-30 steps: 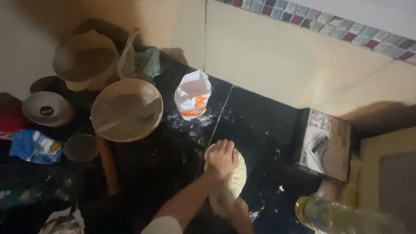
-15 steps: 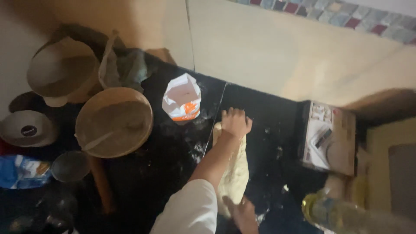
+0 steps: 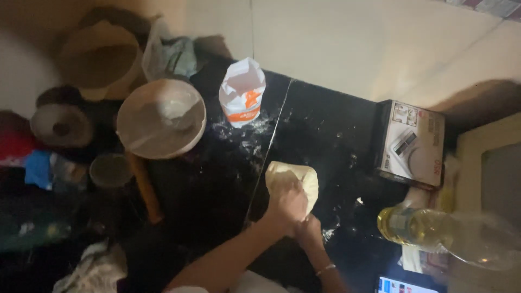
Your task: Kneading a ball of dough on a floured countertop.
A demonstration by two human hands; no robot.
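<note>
A pale lump of dough lies on the black countertop, which is dusted with flour. My left hand presses down on the near part of the dough, its arm coming in from the lower left. My right hand, with a thin bracelet on the wrist, sits just behind it at the dough's near edge. Both hands grip the dough, and the fingers are partly hidden by each other.
An open white and orange flour bag stands behind the dough. To the left are a round floured bowl, a wooden rolling pin and a small cup. On the right are a kitchen-scale box, an oil bottle and a phone.
My left hand, which had pushed the dough out long toward the wall, has drawn back. The dough is now gathered into a shorter, thicker lump under both hands.
</note>
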